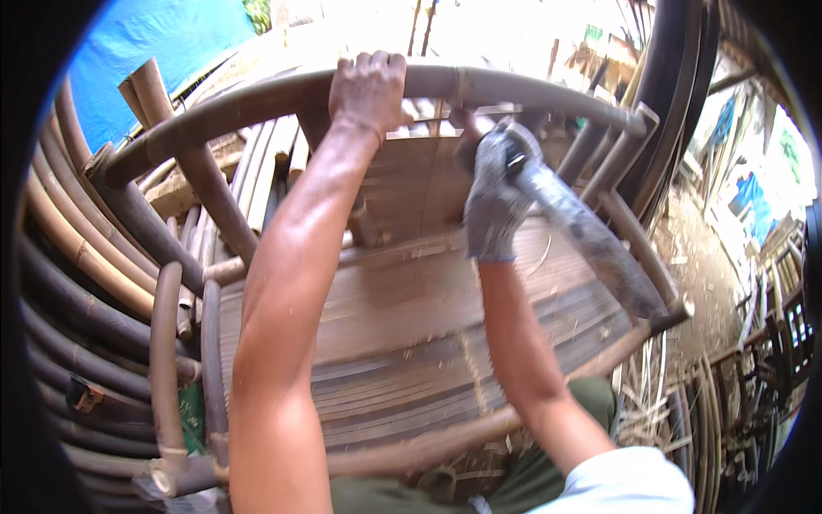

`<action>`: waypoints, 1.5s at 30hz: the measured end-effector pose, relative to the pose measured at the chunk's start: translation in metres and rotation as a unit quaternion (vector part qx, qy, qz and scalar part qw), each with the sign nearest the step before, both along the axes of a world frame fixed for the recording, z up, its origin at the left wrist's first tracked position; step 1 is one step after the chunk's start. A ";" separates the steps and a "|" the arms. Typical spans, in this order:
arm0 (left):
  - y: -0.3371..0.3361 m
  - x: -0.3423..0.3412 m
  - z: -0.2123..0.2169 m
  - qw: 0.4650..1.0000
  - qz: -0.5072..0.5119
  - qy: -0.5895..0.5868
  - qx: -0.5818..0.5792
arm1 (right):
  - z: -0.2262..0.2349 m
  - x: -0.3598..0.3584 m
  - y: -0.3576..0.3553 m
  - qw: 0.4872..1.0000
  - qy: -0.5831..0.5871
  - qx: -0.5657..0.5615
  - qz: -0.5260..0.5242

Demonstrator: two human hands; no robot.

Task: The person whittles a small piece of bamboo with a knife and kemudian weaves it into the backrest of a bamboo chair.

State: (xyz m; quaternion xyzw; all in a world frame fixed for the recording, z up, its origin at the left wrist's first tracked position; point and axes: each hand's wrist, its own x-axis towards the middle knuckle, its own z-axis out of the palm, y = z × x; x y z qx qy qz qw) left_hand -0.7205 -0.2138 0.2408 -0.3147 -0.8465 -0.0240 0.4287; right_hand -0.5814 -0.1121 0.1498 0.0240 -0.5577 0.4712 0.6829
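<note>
The left hand (366, 96) has its fingers curled over the top rail (257, 99) of a bamboo bench (368, 377), whose seat spreads below those fingers. The gloved right hand (498, 206) wraps around a grey tool (599, 248), its long body slanting down to the right of the fingers. The bench looks stiff and bulky (its smooth poles may be slippery), best held by that rail. The tool's front end, just beyond the gloved fingers, is blurred; the left fingertips are hidden.
</note>
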 end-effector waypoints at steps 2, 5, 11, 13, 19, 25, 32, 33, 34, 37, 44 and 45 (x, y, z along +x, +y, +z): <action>-0.006 0.011 0.014 0.998 0.030 -0.053 -0.036 | 0.001 0.020 0.008 0.997 0.002 -0.068 0.036; -0.002 0.015 0.016 0.997 0.011 -0.051 -0.058 | -0.012 0.075 0.039 0.991 -0.082 -0.101 0.045; -0.008 0.002 0.014 0.996 0.042 -0.061 -0.043 | 0.013 0.191 0.126 0.826 -0.490 0.246 -0.131; 0.001 0.006 0.013 0.996 0.038 -0.066 -0.055 | 0.044 0.213 0.129 0.719 -0.586 0.348 -0.137; -0.004 0.008 0.017 0.995 0.044 -0.083 -0.045 | 0.105 0.186 0.142 0.629 -0.568 0.505 -0.164; -0.003 0.013 0.020 0.995 0.035 -0.089 -0.034 | 0.133 0.138 0.142 0.585 -0.645 0.461 -0.175; 0.003 0.010 0.018 0.996 0.028 -0.080 -0.019 | -0.049 0.030 0.090 0.764 -0.561 0.204 -0.246; 0.005 0.009 0.010 0.997 0.020 -0.076 -0.020 | -0.047 0.025 0.074 0.746 -0.599 0.175 -0.232; 0.001 0.009 0.012 0.997 0.022 -0.076 -0.021 | -0.037 0.028 0.062 0.758 -0.596 0.156 -0.214; -0.015 0.003 0.016 0.998 0.035 -0.052 -0.018 | 0.021 0.047 0.057 0.751 -0.619 0.188 -0.130; -0.004 0.009 0.016 0.998 0.017 -0.062 -0.007 | 0.132 0.061 0.132 0.619 -0.702 0.352 -0.027; -0.004 0.009 0.013 0.998 0.019 -0.062 -0.006 | 0.148 0.060 0.130 0.583 -0.748 0.317 0.002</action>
